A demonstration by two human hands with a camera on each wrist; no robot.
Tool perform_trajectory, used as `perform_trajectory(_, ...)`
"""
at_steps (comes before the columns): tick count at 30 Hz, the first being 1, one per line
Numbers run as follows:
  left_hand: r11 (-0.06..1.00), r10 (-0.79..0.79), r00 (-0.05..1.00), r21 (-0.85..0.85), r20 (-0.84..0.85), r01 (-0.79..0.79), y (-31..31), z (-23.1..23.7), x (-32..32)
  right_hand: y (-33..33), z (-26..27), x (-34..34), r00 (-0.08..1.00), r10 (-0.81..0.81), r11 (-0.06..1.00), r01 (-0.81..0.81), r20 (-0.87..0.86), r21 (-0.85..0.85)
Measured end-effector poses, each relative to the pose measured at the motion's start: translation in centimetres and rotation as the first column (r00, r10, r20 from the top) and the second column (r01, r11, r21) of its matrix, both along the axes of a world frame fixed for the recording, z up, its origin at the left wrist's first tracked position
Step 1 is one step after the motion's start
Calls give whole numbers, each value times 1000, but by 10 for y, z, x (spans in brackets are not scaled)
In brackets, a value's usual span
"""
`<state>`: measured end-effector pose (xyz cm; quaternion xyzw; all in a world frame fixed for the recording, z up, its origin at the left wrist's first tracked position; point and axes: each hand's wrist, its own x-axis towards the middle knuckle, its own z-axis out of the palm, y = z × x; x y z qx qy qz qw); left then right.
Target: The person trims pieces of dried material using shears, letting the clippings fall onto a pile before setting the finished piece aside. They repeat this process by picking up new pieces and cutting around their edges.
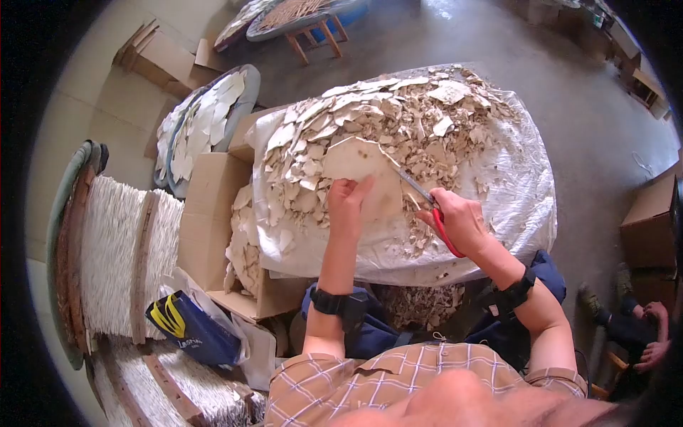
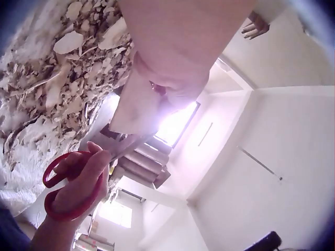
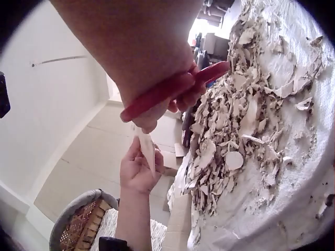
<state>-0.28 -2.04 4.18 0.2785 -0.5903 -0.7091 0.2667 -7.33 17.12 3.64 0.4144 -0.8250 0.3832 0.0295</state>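
A thin pale sheet (image 1: 356,162) with a few dark spots is pinched along its near edge by the left hand (image 1: 346,203). Red-handled scissors (image 1: 448,231) are gripped in the right hand (image 1: 459,219), their blades at the sheet's right edge. In the left wrist view the scissors' red loops (image 2: 68,209) circle the right hand's fingers, and the blades meet the lower edge of the sheet (image 2: 133,107). The right wrist view shows the left hand (image 3: 140,172) holding the sheet (image 3: 147,151), seen nearly edge-on.
Pale scraps (image 1: 420,128) are heaped on white plastic sheeting (image 1: 523,171) beneath the hands. To the left stand an open cardboard box (image 1: 206,213), a blue bag (image 1: 196,327) and a basket of stacked sheets (image 1: 110,249). Another person (image 1: 640,334) sits at the far right.
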Motion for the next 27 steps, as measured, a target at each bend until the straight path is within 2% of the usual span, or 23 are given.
perform_trajectory(4,1000,-20,999,-17,-27,20,-2,-7,-2,0,-4,0,1000,-1,1000,1,-12,3)
perform_trajectory(6,997,-63,996,33,-55,65,-3,-7,-2,0,-2,2,999,-10,1000,9,45,22)
perform_trajectory(10,999,-42,997,26,-71,44,-2,-8,-3,0,-2,2,999,-21,1000,20,49,20)
perform_trajectory(12,995,-105,989,-17,-106,103,-2,-4,-1,1,-1,2,999,0,1000,0,47,1)
perform_trajectory(16,997,-77,990,-31,-115,74,-4,-1,0,3,-1,-1,999,-9,1000,10,35,-4)
perform_trajectory(18,998,-55,988,22,-147,59,-7,0,1,4,-1,-4,999,-27,999,26,-35,-22)
perform_trajectory(21,990,-139,988,-27,-65,137,-10,0,4,5,0,-6,999,-10,1000,9,-35,-27)
perform_trajectory(24,981,-192,978,-57,-86,188,-6,1,3,7,0,-7,997,27,1000,-26,-67,5)
perform_trajectory(27,988,-151,986,-28,-64,149,-6,2,2,10,2,-10,997,65,995,-63,-37,73)
